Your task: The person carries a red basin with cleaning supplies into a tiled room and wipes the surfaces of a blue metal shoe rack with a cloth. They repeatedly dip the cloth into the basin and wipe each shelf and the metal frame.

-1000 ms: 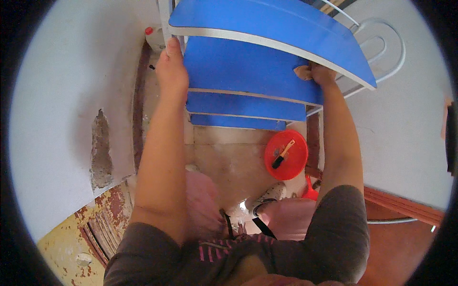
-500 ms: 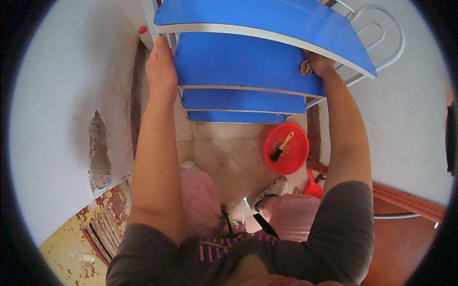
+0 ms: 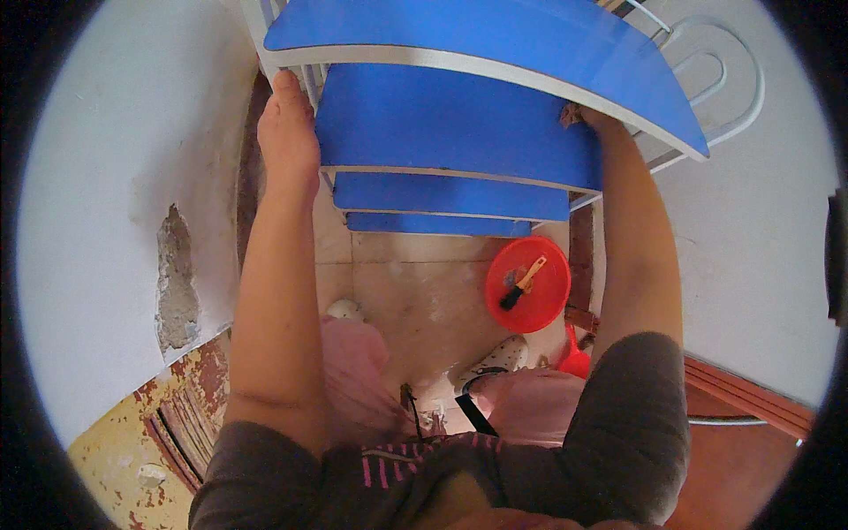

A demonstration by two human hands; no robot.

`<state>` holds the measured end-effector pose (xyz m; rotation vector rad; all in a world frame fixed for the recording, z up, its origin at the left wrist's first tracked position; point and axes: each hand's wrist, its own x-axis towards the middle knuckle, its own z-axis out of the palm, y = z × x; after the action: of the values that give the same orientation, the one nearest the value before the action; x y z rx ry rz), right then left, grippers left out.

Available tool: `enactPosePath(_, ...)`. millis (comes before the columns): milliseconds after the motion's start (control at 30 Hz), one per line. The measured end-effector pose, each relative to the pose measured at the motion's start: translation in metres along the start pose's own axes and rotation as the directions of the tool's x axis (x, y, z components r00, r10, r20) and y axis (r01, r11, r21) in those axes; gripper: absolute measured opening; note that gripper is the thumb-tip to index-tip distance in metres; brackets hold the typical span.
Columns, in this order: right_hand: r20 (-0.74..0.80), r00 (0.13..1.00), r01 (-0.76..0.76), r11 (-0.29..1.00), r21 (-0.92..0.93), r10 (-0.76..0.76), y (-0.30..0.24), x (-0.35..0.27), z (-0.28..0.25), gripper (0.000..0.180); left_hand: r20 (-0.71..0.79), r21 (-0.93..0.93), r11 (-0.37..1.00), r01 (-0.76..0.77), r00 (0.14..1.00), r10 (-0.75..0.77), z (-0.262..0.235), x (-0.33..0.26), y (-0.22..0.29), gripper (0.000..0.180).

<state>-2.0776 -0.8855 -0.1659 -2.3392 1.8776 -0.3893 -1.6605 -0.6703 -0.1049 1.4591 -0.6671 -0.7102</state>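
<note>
Blue rack in front of you: top shelf (image 3: 495, 44) with a pale edge, second shelf (image 3: 433, 119) under it, two more lower down, pale frame. Your left hand (image 3: 290, 132) is at the second shelf's left end, against the frame, thumb up; fingers hidden, can't tell how far closed or if it grips. Your right hand (image 3: 599, 119) is on the second shelf near its right end, partly under the top shelf, closed on a bunched tan cloth (image 3: 571, 115). White looped tube (image 3: 755, 99) at the rack's right.

Floor (image 3: 402, 283): pale tiles, smudged. Red basin (image 3: 549, 302) on it, just beside the lowest shelf, brush (image 3: 523, 285) lying inside, dark bristles toward you. Red scoop (image 3: 576, 362) near the basin, by your right leg. White walls both sides; left wall (image 3: 106, 230) has a grey patch (image 3: 178, 291) of broken plaster. Lower left, yellow surface (image 3: 99, 464), paint flaking. Lower right, red-brown panel (image 3: 738, 468).
</note>
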Motion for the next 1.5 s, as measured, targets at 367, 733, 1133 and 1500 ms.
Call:
enactPosePath(367,-0.316,0.921,0.151,0.955,-0.255,-0.230,-0.059,-0.091,-0.013,0.035,0.023,0.054,0.999,-0.003,1.000,0.002,-0.009,-0.002,-0.001,0.057)
enactPosePath(733,-0.056,0.994,0.108,0.941,0.320,-0.095,0.004,-0.009,0.012,0.035,0.001,0.023,1.000,0.008,1.000,-0.008,-0.003,0.001,0.000,0.055)
enactPosePath(1133,-0.273,0.961,-0.043,0.998,-0.048,0.029,-0.084,-0.178,-0.034,0.036,0.002,-0.034,0.999,0.019,1.000,-0.019,-0.006,0.003,-0.001,0.055)
enactPosePath(1500,-0.273,0.949,0.048,0.928,-0.370,-0.158,-0.077,-0.111,-0.002,0.048,0.026,0.006,1.000,0.028,0.999,-0.028,-0.012,-0.002,0.004,0.059)
